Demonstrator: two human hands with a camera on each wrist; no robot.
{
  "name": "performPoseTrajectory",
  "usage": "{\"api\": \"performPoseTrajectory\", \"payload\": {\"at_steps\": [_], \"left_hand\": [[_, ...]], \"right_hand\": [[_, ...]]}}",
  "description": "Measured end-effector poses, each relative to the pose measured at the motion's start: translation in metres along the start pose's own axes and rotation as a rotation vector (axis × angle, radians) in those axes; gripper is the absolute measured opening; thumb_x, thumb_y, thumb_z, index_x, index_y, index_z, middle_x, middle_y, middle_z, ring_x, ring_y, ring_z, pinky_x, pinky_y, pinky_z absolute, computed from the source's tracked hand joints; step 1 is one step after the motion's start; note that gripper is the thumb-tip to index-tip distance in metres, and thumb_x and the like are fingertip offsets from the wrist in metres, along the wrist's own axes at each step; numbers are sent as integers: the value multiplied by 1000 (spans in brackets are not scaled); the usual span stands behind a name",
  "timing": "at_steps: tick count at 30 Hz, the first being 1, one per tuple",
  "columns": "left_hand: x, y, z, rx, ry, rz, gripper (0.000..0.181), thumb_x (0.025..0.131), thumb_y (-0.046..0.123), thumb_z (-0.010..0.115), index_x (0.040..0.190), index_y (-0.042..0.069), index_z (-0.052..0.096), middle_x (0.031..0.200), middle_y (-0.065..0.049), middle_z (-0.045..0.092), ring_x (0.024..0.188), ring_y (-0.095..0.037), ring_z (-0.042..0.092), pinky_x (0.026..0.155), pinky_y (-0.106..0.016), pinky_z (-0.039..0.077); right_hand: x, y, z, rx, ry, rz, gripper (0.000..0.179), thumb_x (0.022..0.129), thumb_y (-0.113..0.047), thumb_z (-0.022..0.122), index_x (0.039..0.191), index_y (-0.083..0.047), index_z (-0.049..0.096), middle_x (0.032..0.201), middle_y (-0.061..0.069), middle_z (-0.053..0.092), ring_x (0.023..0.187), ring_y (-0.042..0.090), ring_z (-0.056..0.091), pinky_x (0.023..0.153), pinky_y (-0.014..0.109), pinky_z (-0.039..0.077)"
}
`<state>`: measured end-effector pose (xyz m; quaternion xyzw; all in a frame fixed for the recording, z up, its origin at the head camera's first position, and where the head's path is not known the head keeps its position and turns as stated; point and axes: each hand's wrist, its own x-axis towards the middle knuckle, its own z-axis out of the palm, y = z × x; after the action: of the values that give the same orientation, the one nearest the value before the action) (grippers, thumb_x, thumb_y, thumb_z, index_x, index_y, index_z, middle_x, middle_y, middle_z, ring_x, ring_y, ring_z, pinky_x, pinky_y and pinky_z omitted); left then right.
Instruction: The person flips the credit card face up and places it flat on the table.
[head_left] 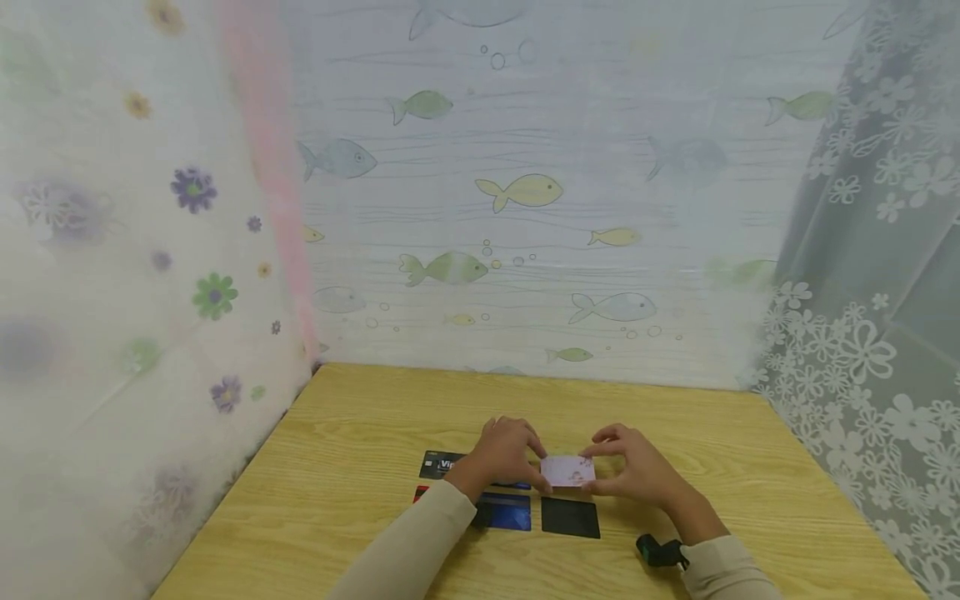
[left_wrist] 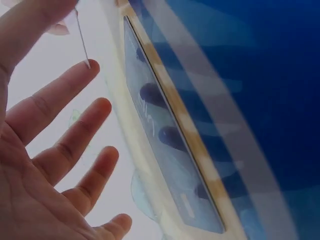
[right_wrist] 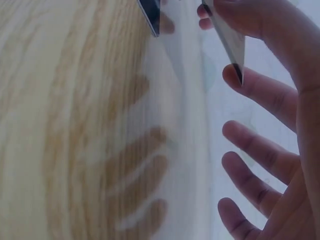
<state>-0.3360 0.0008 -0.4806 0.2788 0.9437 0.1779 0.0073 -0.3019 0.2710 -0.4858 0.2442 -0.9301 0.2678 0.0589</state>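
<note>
A: Nearest the camera are two beige sleeves [head_left: 408, 546]. What's in the hands?

B: One pale pink card [head_left: 566, 471] — the left hand [head_left: 508, 454] pinches its left end between thumb and forefinger, the right hand [head_left: 637, 471] its right end likewise. The other fingers are spread, touching nothing that I can see.

A: And where is it?

B: Just over the worktop [head_left: 360, 417], at the right end of the far row, beyond a plain black card [head_left: 570, 517].

A: How would you do this bit well?

B: I'd hold it by the short ends only, both hands level, with no squeeze that bows it. I'd square its near edge to the black one — parallel, slim gap — and release both sides together (thin cards probably skid easily).

A: Count them for me?

B: Six cards, as far as I can tell: one pink; two black, including the "Vip" card [head_left: 433, 464]; two blue, the nearer blue card [head_left: 513, 512] and a farther blue card [head_left: 519, 485] mostly hidden by the left hand; one red card [head_left: 420, 493], barely showing.
</note>
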Motion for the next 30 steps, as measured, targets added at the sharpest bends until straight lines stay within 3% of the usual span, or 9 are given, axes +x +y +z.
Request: {"api": "performPoseTrajectory", "payload": {"at_steps": [10,19,30], "left_hand": [[0,5,-1,52,-22,-62,46,62,65,93,99,39,83,125,11,69,129,-31,56,118,-66,30],[1,3,3,25,-20,-75,38,62,61,94,93,42,82,124,14,70,123,-30,59,116,-63,34],[4,4,4,22,-27,-91,34,62,60,95,87,41,82,116,15,71,111,-28,64,105,-61,43]], "right_hand": [[2,4,8,-89,-48,33,58,73,-69,84,116,-31,80,126,5,65,116,29,58,94,55,50],[3,3,11,-88,-73,76,56,73,-64,86,117,-29,81,126,4,64,116,28,56,95,54,50],[2,2,14,-82,-77,169,47,71,-57,90,112,-36,81,130,1,63,119,28,56,99,56,50]]}}
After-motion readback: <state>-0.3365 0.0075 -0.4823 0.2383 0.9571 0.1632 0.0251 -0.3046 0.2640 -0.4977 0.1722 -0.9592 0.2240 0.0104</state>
